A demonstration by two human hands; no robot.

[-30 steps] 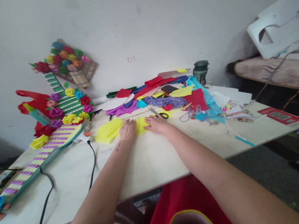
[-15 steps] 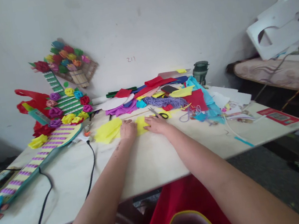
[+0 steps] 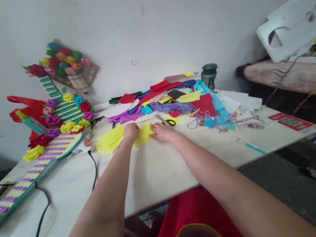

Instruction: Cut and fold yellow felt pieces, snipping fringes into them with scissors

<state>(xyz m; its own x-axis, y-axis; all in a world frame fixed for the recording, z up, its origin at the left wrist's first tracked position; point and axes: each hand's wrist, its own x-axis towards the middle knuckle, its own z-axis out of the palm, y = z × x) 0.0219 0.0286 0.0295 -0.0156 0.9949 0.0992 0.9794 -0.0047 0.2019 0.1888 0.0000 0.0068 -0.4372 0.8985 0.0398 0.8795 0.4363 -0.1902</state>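
Note:
A sheet of thin yellow crepe paper (image 3: 142,135) lies on the table under and between my hands, its bunched part (image 3: 109,140) spreading to the left. My left hand (image 3: 131,132) is closed over this paper, and its fingertips are hidden. A thin stick (image 3: 145,120) runs right from beside that hand; whether the fingers touch it I cannot tell. My right hand (image 3: 162,131) rests palm down with fingers apart on the yellow paper's right part. Scissors (image 3: 170,122) with black handles lie just beyond the right fingers.
Coloured paper, purple yarn (image 3: 172,107) and a phone-like dark object (image 3: 177,93) are heaped along the wall. A green bottle (image 3: 209,75) stands behind. On the left is a guitar-shaped craft (image 3: 39,164) with paper flowers, near a black cable (image 3: 43,221).
My left hand has gone from lying flat with fingers stretched to closed and slightly raised. The right hand stays on the paper. The whole view has shifted slightly.

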